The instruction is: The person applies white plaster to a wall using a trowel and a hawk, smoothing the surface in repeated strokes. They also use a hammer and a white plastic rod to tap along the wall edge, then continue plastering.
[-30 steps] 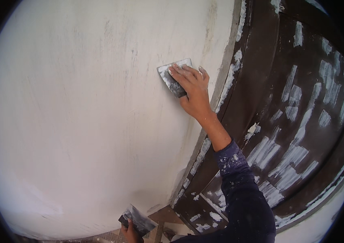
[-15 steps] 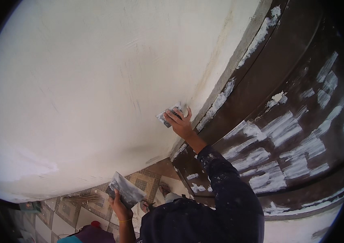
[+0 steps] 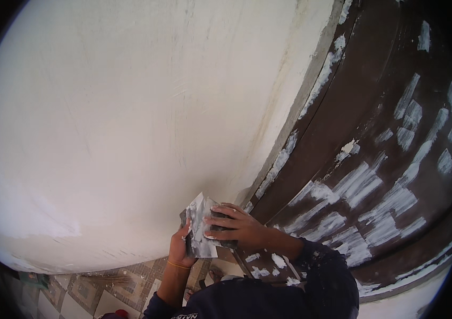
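Your left hand (image 3: 182, 247) grasps the putty-smeared blade (image 3: 199, 242), long axis roughly upright in view, low before the wall (image 3: 103, 133). Your right hand (image 3: 250, 231) clasps the darker blade (image 3: 229, 244) directly beside it, fingers (image 3: 225, 223) pointing left toward the first.

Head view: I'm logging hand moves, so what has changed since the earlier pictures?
The right hand has left the wall and brought the right blade down to the left blade; the left hand has moved up and rightward in the picture. Nothing was let go: each hand keeps its blade. White patches on the brown door look unchanged.
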The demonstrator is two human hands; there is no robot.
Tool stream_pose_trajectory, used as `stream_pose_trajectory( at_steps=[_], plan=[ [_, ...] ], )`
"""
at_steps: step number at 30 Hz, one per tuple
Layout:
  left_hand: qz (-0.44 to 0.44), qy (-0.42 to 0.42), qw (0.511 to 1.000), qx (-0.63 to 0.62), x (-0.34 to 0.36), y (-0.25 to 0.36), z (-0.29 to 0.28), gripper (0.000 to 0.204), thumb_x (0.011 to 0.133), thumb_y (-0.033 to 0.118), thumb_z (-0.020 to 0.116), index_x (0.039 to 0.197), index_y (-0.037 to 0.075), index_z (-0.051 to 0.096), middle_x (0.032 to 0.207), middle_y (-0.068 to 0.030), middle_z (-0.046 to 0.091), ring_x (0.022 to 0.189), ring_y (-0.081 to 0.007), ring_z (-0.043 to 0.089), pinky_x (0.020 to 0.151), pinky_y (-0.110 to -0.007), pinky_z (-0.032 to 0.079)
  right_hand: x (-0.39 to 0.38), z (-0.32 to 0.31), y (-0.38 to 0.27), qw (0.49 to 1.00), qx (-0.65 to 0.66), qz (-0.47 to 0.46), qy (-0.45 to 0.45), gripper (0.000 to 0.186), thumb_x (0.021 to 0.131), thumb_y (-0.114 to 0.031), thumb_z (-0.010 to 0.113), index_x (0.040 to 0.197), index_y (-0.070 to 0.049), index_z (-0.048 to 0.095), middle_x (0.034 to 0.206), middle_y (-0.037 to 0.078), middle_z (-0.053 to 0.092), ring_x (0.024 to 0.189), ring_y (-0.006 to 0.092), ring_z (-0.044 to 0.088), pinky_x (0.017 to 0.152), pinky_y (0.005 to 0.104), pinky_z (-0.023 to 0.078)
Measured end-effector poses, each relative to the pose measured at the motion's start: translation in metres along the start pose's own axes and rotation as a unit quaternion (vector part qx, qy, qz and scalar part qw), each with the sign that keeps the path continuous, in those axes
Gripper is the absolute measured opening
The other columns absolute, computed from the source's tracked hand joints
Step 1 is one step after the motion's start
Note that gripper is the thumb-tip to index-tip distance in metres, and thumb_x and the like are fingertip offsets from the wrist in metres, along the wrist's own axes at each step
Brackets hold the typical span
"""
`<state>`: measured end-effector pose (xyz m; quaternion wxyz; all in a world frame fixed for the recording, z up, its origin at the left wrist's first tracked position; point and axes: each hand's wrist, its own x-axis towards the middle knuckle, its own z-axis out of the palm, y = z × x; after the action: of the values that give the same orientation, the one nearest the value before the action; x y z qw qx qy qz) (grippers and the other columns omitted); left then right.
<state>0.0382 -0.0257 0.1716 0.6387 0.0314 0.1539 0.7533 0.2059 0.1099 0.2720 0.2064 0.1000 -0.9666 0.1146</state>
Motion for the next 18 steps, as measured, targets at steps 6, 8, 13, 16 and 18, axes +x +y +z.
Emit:
stream_pose_trajectory(
  at_steps=[6,8,13,16,18],
  plan=[
    [0.113,0.063,0.99,0.05,-0.036,0.034,0.017,0.039,0.099,0.026,0.049,0.133,0.006,0.05,0.118,-0.0082,0.064,0.102,-0.0242,0.064,0.092,-0.04,0.052,0.047,-0.138,0.041,0.928,-0.338,0.085,-0.127,0.067,0.077,0.002,0.062,0.138,-0.024,0.053,0.148,0.002,0.045,0.137,0.0244,0.042,0.11,0.0439,0.037],
    [0.138,0.03,0.989,0.04,-0.047,0.032,0.006,0.036,0.099,0.027,0.05,0.128,0.006,0.054,0.114,-0.0076,0.066,0.099,-0.0243,0.065,0.09,-0.041,0.052,0.088,-0.225,0.052,0.924,-0.371,0.076,0.046,0.071,0.073,0.01,0.057,0.138,-0.019,0.053,0.147,0.006,0.046,0.136,0.0267,0.043,0.11,0.0429,0.038],
    [0.099,0.166,0.978,0.081,-0.061,0.005,-0.065,0.024,0.099,0.032,0.056,0.112,0.012,0.059,0.077,0.0012,0.055,0.064,-0.0117,0.053,0.054,-0.026,0.045,0.237,-0.438,0.046,0.793,-0.437,-0.049,0.422,0.041,0.091,-0.002,0.05,0.13,-0.009,0.059,0.13,0.013,0.061,0.119,0.0326,0.057,0.102,0.0374,0.044],
    [0.102,0.104,0.982,0.122,-0.061,-0.011,-0.119,0.039,0.096,0.037,0.061,0.125,0.012,0.054,0.09,0.0003,0.058,0.075,-0.0132,0.055,0.066,-0.031,0.048,0.298,-0.512,0.039,0.787,-0.403,0.018,0.467,0.046,0.085,-0.01,0.051,0.13,-0.011,0.059,0.129,0.014,0.061,0.12,0.0321,0.056,0.105,0.041,0.041],
    [0.104,0.11,0.982,0.117,-0.057,-0.017,-0.139,0.044,0.095,0.038,0.061,0.129,0.012,0.053,0.093,0.0004,0.058,0.077,-0.0131,0.055,0.068,-0.032,0.049,0.326,-0.539,0.04,0.789,-0.423,0.005,0.445,0.048,0.081,-0.01,0.051,0.129,-0.006,0.06,0.127,0.019,0.061,0.121,0.0345,0.056,0.104,0.0407,0.042]
  ],
)
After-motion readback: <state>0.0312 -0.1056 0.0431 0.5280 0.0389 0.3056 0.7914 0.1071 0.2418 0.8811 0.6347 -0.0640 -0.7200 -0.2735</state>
